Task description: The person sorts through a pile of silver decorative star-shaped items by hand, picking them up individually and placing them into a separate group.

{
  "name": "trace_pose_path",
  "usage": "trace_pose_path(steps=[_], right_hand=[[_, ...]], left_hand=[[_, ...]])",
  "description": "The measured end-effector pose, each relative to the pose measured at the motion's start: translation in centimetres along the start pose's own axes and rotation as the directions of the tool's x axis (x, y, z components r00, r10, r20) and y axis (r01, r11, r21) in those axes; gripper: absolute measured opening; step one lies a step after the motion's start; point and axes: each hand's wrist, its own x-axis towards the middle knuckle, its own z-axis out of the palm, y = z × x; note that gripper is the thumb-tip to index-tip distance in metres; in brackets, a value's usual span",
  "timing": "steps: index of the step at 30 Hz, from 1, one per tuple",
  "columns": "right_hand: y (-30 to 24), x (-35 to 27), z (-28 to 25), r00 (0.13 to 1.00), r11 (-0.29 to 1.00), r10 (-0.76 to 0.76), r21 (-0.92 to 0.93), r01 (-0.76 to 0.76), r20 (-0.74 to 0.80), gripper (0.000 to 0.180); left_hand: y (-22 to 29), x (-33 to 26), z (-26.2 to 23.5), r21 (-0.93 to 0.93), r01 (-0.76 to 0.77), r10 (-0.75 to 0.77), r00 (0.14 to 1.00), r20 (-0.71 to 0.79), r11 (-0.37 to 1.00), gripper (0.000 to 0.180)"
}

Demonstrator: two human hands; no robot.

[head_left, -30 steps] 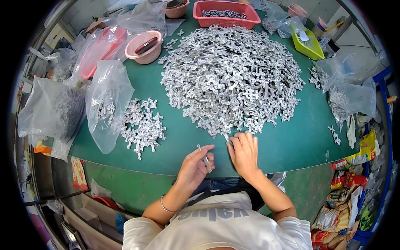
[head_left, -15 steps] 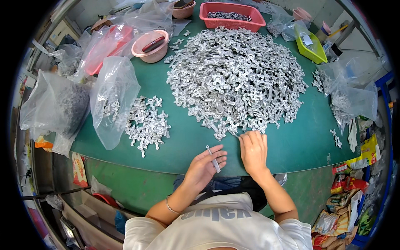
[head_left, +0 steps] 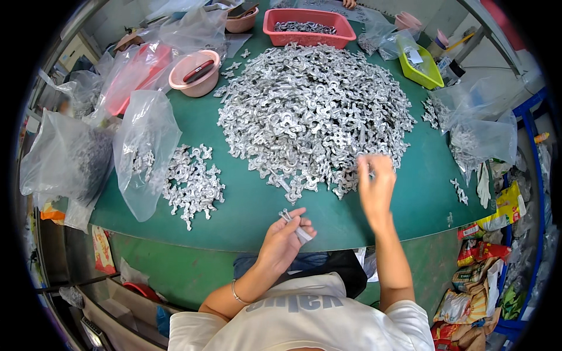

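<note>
A large heap of small silver metal parts (head_left: 310,117) is piled on the green table in front of me. Just short of the heap, my left hand (head_left: 280,245) is turned palm up. Its fingers are closed around a few slim silver metal pieces (head_left: 302,235) with small ring-like ends. My right hand (head_left: 377,186) is at the heap's near right edge, back upward and fingers bent toward the parts. Motion smears those fingertips, so whether they grip a part is hidden.
A smaller group of silver parts (head_left: 193,184) lies left, beside clear plastic bags (head_left: 146,158). Behind are a pink bowl (head_left: 196,88) with a red-and-black tool and a red basket (head_left: 307,38). A yellow-green basket (head_left: 430,76) stands right. Another person's hand (head_left: 349,3) shows at the far edge.
My right hand has moved from the heap's front edge right and farther in. The left hand now shows several slim pieces where one showed before. The view has shifted slightly.
</note>
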Motion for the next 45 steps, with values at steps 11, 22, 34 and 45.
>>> trace_pose_path(steps=[11, 22, 34, 45], right_hand=[[5.5, 4.7, 3.3, 0.997, 0.87, -0.058, -0.488, 0.072, 0.043, 0.016], [5.3, 4.3, 2.4, 0.998, 0.877, -0.018, -0.478, 0.042, 0.055, 0.011], [-5.1, -2.4, 3.6, 0.669, 0.844, -0.102, 0.42, -0.333, 0.737, 0.008], [-6.0, -2.1, 6.6, 0.826, 0.889, -0.368, -0.099, 0.448, 0.427, 0.009]], left_hand=[[2.3, 0.0, 0.2, 0.205, -0.132, 0.149, 0.986, -0.073, 0.97, 0.03], [3.1, 0.0, -0.9, 0.08, -0.143, 0.151, 0.984, -0.1, 0.986, 0.04], [3.0, -0.2, 0.7, 0.009, -0.08, 0.081, 0.993, -0.092, 0.997, 0.036], [3.2, -0.4, -1.9, 0.007, -0.158, 0.158, 0.981, -0.111, 0.987, 0.03]])
